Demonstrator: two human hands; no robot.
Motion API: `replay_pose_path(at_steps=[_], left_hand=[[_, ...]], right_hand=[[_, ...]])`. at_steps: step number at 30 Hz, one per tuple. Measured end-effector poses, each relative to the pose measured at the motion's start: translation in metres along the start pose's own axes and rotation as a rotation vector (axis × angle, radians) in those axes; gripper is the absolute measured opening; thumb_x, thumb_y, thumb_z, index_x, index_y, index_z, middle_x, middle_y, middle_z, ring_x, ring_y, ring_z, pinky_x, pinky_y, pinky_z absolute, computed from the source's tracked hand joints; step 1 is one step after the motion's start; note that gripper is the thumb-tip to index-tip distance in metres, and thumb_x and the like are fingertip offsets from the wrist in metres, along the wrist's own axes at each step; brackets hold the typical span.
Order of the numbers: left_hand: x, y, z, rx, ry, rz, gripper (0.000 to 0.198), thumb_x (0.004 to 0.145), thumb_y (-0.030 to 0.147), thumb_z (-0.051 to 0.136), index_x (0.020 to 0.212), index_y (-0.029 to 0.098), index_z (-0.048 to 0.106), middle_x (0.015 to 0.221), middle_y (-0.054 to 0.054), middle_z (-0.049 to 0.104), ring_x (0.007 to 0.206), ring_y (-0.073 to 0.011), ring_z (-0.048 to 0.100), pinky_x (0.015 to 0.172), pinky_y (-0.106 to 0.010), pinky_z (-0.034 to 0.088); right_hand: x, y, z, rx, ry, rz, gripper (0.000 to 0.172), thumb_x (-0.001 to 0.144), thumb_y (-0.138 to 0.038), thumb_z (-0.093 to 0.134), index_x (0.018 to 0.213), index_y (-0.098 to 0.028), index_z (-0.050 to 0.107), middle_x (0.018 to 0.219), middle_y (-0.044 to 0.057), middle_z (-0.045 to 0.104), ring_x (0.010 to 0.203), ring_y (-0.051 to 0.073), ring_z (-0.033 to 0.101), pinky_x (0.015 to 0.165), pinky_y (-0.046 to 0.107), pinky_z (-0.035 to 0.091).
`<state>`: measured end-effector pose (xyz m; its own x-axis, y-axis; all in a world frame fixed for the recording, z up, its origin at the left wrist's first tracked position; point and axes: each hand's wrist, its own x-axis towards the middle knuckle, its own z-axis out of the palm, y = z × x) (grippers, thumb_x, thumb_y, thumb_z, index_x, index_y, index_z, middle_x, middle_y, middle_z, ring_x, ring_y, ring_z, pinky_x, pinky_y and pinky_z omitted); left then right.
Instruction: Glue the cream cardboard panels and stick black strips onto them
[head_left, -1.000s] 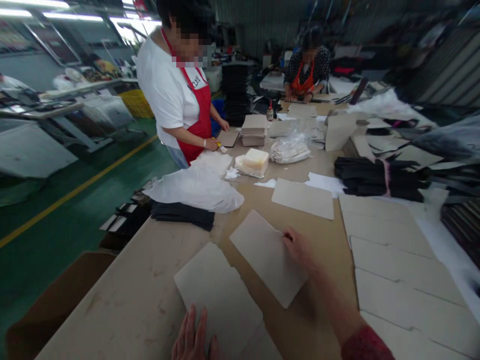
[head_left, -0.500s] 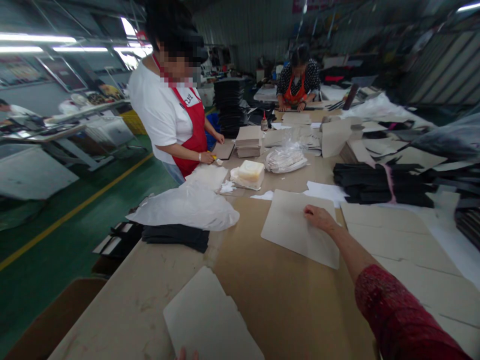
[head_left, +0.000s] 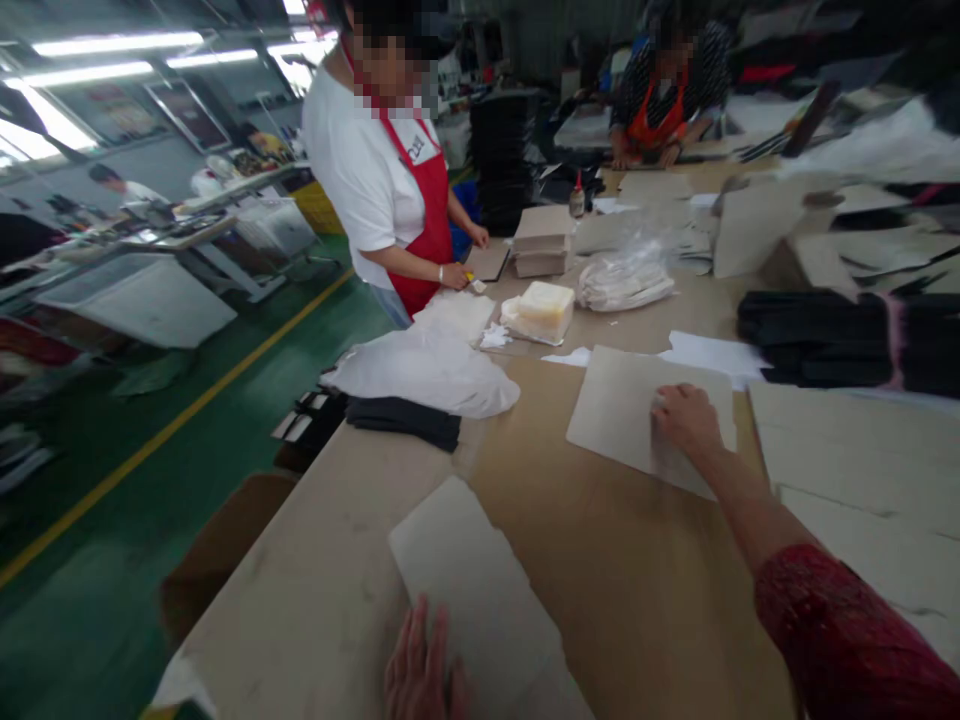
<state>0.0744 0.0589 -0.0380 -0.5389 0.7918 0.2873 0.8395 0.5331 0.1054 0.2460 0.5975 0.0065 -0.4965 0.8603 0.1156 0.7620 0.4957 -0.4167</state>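
My right hand (head_left: 688, 418) is closed, its fingers curled down over a pale grey board sheet (head_left: 611, 405) that lies flat on the brown table covering. Something small and whitish shows at the fingertips, too blurred to name. At the bottom, my left hand (head_left: 421, 665) lies with fingers stretched out on the left edge of several overlapping pale board pieces (head_left: 480, 570). Its fingers are slightly smeared by motion. To the right of my right hand, more pale board sheets (head_left: 847, 440) lie in overlapping rows.
A yellowish-white block (head_left: 547, 312) sits beyond the board. Plastic wrapping (head_left: 427, 370) covers part of a dark stack (head_left: 405, 422) at the left edge. Tied black strips (head_left: 817, 340) lie at right. One co-worker (head_left: 405, 190) stands across the table; another (head_left: 664, 100) leans farther back.
The view has swung, so the table scene sits farther right and higher. More of my left hand shows, on the overlapping boards. My right hand stays over the same sheet, its back turned more upward.
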Motion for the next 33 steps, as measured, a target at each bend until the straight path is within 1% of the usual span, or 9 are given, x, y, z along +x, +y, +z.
replay_pose_path(at_steps=[2,6,9,12,15,20,26,29,33], left_hand=[[-0.001,0.006,-0.011,-0.029,-0.075,-0.018,0.074,0.089,0.017,0.05,0.156,0.027,0.02,0.161,-0.013,0.027,0.144,-0.033,0.034,0.107,-0.055,0.043],[0.0,0.014,-0.021,-0.005,-0.113,-0.059,0.065,0.088,0.016,0.049,0.151,0.021,0.033,0.16,-0.016,0.027,0.145,-0.0332,0.031,0.107,-0.054,0.042],[0.0,0.018,-0.024,-0.014,-0.148,-0.082,0.062,0.088,0.015,0.048,0.149,0.019,0.036,0.161,-0.016,0.025,0.146,-0.0327,0.027,0.109,-0.054,0.039],[0.0,0.019,-0.026,-0.025,-0.16,-0.081,0.061,0.088,0.017,0.049,0.148,0.019,0.038,0.161,-0.016,0.025,0.147,-0.0333,0.026,0.109,-0.053,0.038],[0.0,0.018,-0.026,-0.03,-0.129,-0.077,0.062,0.087,0.016,0.049,0.148,0.019,0.038,0.16,-0.016,0.026,0.146,-0.0333,0.028,0.108,-0.053,0.04],[0.001,0.017,-0.025,-0.027,-0.11,-0.072,0.063,0.087,0.016,0.051,0.148,0.02,0.038,0.159,-0.016,0.028,0.145,-0.0331,0.03,0.107,-0.052,0.041],[-0.002,0.012,-0.021,0.0,-0.1,-0.047,0.065,0.09,0.021,0.05,0.152,0.021,0.03,0.16,-0.015,0.028,0.145,-0.0321,0.032,0.108,-0.05,0.041],[-0.002,0.006,-0.014,-0.002,-0.058,-0.041,0.069,0.093,0.027,0.048,0.156,0.026,0.02,0.161,-0.013,0.026,0.143,-0.0328,0.034,0.105,-0.052,0.043],[-0.001,-0.002,-0.008,-0.028,-0.061,-0.007,0.072,0.093,0.027,0.047,0.157,0.029,0.014,0.163,-0.012,0.021,0.142,-0.0338,0.036,0.101,-0.052,0.046]], right_hand=[[-0.04,-0.028,0.018,0.089,-0.036,-0.051,0.032,0.09,-0.025,0.05,0.116,-0.011,0.063,0.121,0.023,0.058,0.119,0.035,0.05,0.097,0.05,0.04],[-0.146,-0.104,0.062,0.323,-0.259,-0.242,0.024,0.091,-0.033,0.053,0.105,-0.018,0.066,0.103,0.01,0.067,0.097,0.022,0.063,0.09,0.034,0.049],[-0.204,-0.159,0.083,0.415,-0.328,-0.299,0.027,0.093,-0.035,0.051,0.109,-0.02,0.066,0.108,0.009,0.067,0.102,0.021,0.062,0.093,0.032,0.047],[-0.222,-0.195,0.092,0.417,-0.311,-0.259,0.03,0.094,-0.035,0.05,0.115,-0.019,0.066,0.11,0.012,0.066,0.103,0.025,0.06,0.093,0.039,0.045],[-0.222,-0.213,0.092,0.404,-0.285,-0.218,0.027,0.092,-0.033,0.053,0.111,-0.02,0.067,0.105,0.013,0.064,0.101,0.028,0.058,0.09,0.042,0.044],[-0.232,-0.227,0.087,0.457,-0.265,-0.197,0.02,0.091,-0.026,0.051,0.101,-0.02,0.067,0.107,0.013,0.062,0.104,0.028,0.054,0.091,0.041,0.041],[-0.244,-0.229,0.08,0.562,-0.345,-0.124,0.018,0.094,-0.028,0.046,0.092,-0.021,0.062,0.084,0.004,0.068,0.075,0.018,0.062,0.069,0.026,0.046],[-0.217,-0.194,0.066,0.548,-0.341,-0.063,0.02,0.093,-0.033,0.047,0.093,-0.021,0.063,0.083,0.001,0.07,0.076,0.016,0.064,0.067,0.023,0.046],[-0.152,-0.115,0.027,0.446,-0.356,-0.03,0.024,0.089,-0.034,0.047,0.086,-0.02,0.067,0.079,0.0,0.07,0.073,0.018,0.063,0.063,0.025,0.043]])
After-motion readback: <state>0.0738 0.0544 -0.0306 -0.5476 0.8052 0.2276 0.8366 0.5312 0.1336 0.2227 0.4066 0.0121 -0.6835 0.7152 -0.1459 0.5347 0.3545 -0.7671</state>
